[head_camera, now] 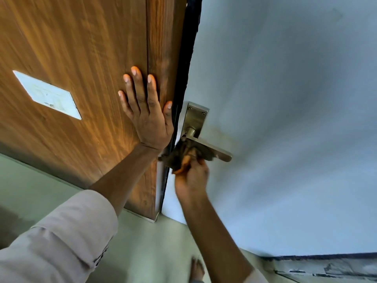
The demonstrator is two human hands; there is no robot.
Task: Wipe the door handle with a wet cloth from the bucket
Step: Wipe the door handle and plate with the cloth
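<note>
At door edge: left hand (pixel 147 117) flat, grip open, steadies wood panel (pixel 81 58); right hand (pixel 191 178) grip closed on cloth (pixel 183 154) rubs door handle (pixel 212 149).

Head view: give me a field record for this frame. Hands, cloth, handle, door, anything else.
left hand: flat, fingers spread, palm on the wooden door
right hand: gripping the cloth, blurred
cloth: dark and orange, pressed on the lever near its base
door handle: metal lever on a screwed backplate, free end bare
handle mount: pale door face
sign: white plate on the wooden door
bucket: not in view
foot: bare, on the floor
</note>
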